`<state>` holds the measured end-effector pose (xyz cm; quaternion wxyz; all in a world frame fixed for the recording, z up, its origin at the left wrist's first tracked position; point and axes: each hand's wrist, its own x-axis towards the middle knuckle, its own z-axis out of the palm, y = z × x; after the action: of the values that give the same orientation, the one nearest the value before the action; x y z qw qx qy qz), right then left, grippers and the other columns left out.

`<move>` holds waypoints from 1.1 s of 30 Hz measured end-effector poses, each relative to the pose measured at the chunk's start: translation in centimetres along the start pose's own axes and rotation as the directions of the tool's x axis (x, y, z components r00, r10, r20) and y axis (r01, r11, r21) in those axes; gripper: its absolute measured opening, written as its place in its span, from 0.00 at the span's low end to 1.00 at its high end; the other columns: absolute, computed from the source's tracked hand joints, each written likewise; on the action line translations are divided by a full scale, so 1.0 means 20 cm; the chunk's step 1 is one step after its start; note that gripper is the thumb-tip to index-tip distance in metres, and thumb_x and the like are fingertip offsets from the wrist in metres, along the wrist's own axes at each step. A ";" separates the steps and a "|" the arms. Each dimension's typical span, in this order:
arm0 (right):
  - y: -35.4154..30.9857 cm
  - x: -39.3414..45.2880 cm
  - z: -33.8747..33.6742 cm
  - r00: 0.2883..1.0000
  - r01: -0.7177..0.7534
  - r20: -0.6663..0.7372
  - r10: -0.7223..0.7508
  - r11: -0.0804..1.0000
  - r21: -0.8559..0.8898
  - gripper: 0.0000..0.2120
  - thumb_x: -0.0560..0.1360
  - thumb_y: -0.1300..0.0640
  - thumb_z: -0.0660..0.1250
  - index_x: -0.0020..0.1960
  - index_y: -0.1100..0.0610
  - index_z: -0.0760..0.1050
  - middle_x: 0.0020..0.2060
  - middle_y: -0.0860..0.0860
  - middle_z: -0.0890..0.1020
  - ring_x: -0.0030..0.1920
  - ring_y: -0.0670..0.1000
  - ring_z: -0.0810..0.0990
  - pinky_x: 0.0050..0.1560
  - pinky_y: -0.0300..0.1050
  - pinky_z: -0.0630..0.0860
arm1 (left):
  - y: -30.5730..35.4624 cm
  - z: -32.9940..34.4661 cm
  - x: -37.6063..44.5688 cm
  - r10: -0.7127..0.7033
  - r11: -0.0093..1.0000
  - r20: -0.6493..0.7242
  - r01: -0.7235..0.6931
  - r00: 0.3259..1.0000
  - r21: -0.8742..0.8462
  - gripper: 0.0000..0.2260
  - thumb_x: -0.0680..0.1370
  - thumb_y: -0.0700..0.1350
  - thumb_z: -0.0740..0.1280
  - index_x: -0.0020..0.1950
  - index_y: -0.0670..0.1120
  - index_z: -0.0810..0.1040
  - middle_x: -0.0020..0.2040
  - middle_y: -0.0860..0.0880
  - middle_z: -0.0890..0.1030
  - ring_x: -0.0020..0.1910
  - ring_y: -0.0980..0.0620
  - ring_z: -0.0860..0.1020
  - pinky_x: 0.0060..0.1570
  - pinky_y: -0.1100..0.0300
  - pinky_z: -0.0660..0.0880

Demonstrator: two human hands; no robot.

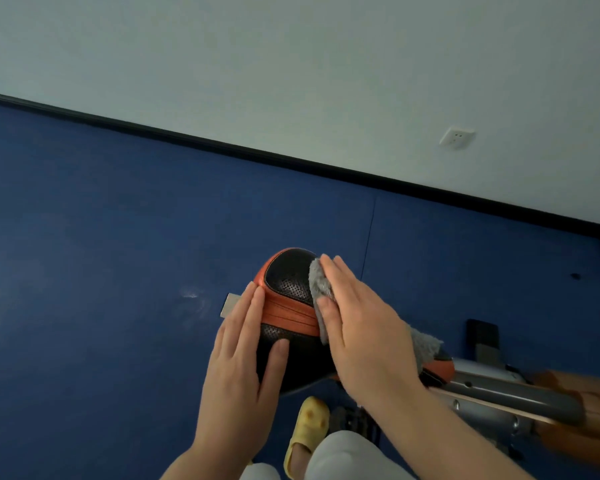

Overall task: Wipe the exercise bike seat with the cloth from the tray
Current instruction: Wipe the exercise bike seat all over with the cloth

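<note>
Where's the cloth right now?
In the head view the grey cloth lies on the right side of the bike seat, pressed flat under the right hand. The left hand rests on the seat's left side.

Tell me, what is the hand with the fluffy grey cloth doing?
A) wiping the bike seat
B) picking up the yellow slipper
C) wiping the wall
A: the right hand presses the grey cloth flat on the black and orange bike seat, while the left hand rests on the seat's other side.
</note>
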<state>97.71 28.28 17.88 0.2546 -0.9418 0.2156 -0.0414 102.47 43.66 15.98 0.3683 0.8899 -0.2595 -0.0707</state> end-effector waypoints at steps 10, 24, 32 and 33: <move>-0.04 0.17 -0.01 0.992 -0.089 0.101 0.081 0.993 0.076 0.23 0.81 0.42 0.45 0.75 0.40 0.52 0.75 0.41 0.63 0.70 0.46 0.68 0.62 0.45 0.70 | 0.02 -0.02 0.01 0.002 1.000 0.009 -0.003 1.000 0.029 0.26 0.78 0.57 0.52 0.75 0.61 0.48 0.73 0.69 0.51 0.71 0.69 0.51 0.67 0.65 0.55; -0.14 0.10 0.06 0.986 0.152 0.090 -0.142 0.982 -0.114 0.24 0.81 0.42 0.42 0.76 0.41 0.45 0.78 0.45 0.50 0.78 0.48 0.45 0.74 0.44 0.46 | 0.00 -0.03 -0.02 0.004 1.000 0.026 -0.004 1.000 0.022 0.27 0.77 0.60 0.51 0.75 0.62 0.48 0.73 0.71 0.49 0.72 0.70 0.48 0.64 0.71 0.52; -0.14 0.22 0.03 0.992 -0.088 0.095 0.086 0.996 0.017 0.22 0.81 0.43 0.45 0.75 0.40 0.54 0.76 0.43 0.59 0.75 0.46 0.59 0.69 0.45 0.63 | -0.01 -0.04 -0.02 0.013 0.999 0.044 -0.015 0.999 0.029 0.26 0.77 0.61 0.51 0.74 0.62 0.49 0.72 0.73 0.47 0.71 0.72 0.45 0.64 0.71 0.51; -0.17 0.21 0.05 0.996 -0.037 0.085 0.038 0.999 -0.022 0.22 0.81 0.43 0.45 0.75 0.41 0.54 0.76 0.45 0.58 0.75 0.47 0.57 0.71 0.46 0.60 | -0.01 -0.04 -0.03 0.013 1.000 0.043 -0.014 0.999 0.021 0.26 0.77 0.60 0.51 0.74 0.62 0.48 0.72 0.73 0.47 0.72 0.71 0.46 0.65 0.70 0.52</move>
<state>102.96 29.52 18.53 0.2549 -0.9410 0.2226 0.0058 102.32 44.52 16.39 0.3536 0.8903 -0.2741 -0.0847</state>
